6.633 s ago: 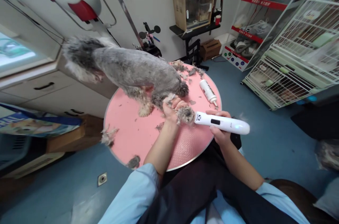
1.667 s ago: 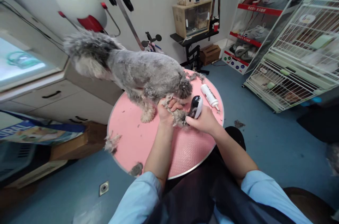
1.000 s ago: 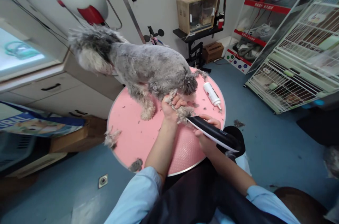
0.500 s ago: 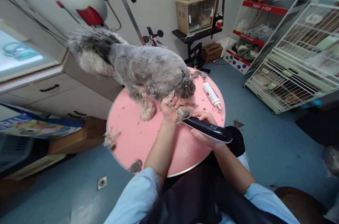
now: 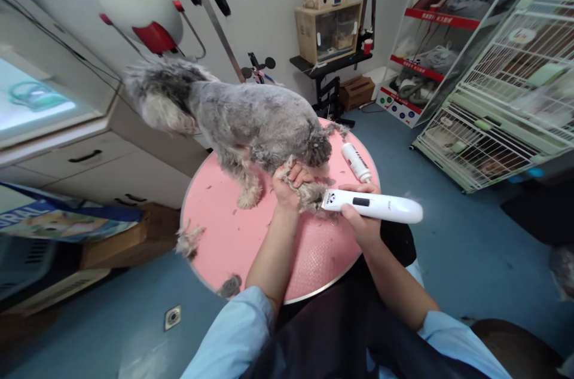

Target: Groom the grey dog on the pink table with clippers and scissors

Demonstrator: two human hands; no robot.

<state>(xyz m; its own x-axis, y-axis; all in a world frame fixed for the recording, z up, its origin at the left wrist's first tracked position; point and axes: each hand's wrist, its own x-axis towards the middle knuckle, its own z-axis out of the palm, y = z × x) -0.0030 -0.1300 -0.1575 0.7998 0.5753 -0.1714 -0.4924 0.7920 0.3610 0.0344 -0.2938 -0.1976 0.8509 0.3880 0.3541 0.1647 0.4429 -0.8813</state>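
Note:
A grey dog (image 5: pixel 264 119) with a white muzzle stands on a round pink grooming table (image 5: pixel 224 229), its head to the left. My left hand (image 5: pixel 290 185) is closed around the dog's hind leg, with the furry paw (image 5: pixel 311 195) sticking out to the right. In my right hand (image 5: pixel 364 220) is a white hair clipper (image 5: pixel 381 205) with a dark switch, its white face up. The clipper's blade end is at the paw, seemingly touching its fur. Behind the clipper a white squeeze bottle (image 5: pixel 356 162) lies on the table.
Tufts of cut hair (image 5: pixel 189 241) lie at the table's left edge and front. A metal grooming post (image 5: pixel 215 14) rises behind the dog. A wooden box (image 5: pixel 329 29) sits on a black stand. Wire cages (image 5: pixel 497 110) and a shelf rack (image 5: pixel 417 68) stand to the right.
My right hand has turned the clipper over, from its black side to its white side, and its back end has swung up and right. My left hand keeps holding the leg.

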